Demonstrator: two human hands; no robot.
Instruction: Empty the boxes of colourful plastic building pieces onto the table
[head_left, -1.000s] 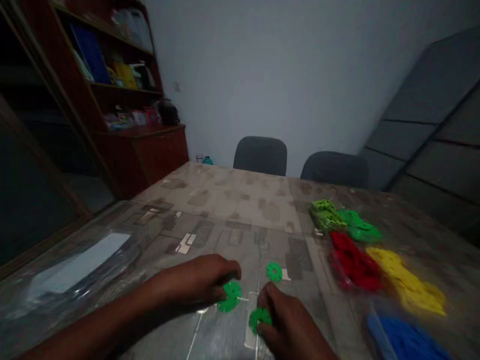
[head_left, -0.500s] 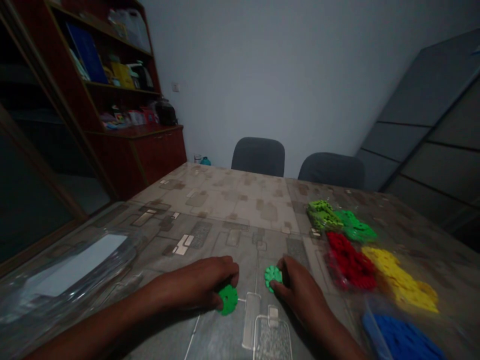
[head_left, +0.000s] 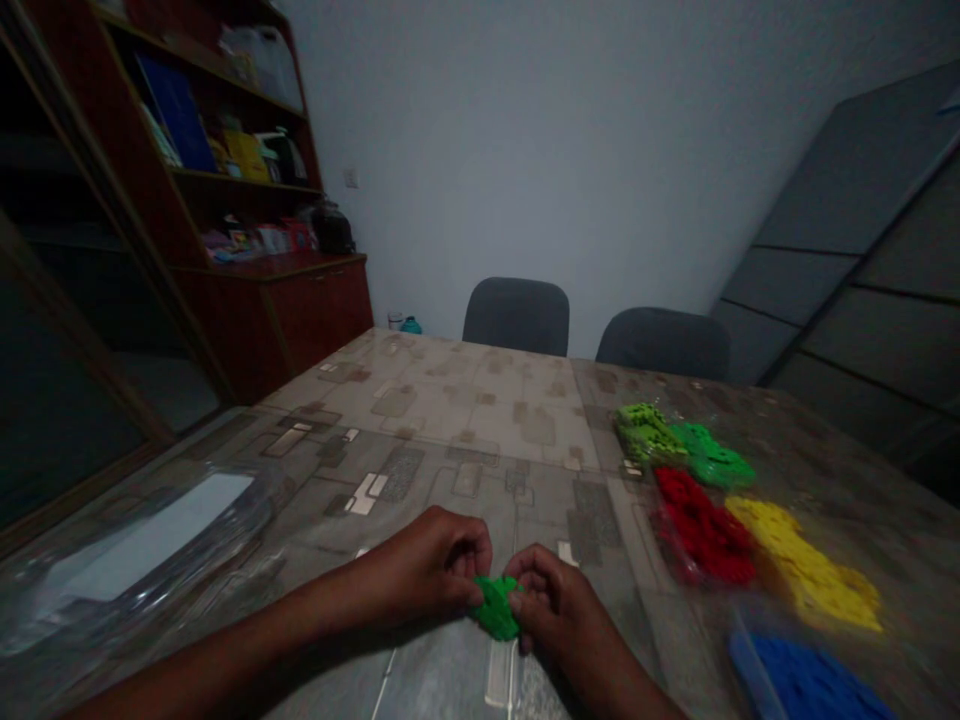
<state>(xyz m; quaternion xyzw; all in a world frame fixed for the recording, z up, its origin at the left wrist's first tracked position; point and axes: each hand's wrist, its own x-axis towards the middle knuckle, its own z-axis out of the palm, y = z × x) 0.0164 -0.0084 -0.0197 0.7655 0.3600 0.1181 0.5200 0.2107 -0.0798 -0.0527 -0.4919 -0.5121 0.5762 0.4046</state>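
My left hand and my right hand meet near the front edge of the patterned table. Both are closed, fingertips pinching a small cluster of green toothed plastic discs held between them just above the tabletop. How many discs are joined I cannot tell. To the right lie sorted piles of the same kind of piece: light green, green, red, yellow and blue.
A clear plastic bag lies at the front left of the table. Two dark chairs stand at the far edge. A wooden shelf unit fills the left wall, and grey panels lean at the right.
My right hand picked up the loose green disc and moved left. My left hand lifted its disc, and both now press the green pieces together between them.
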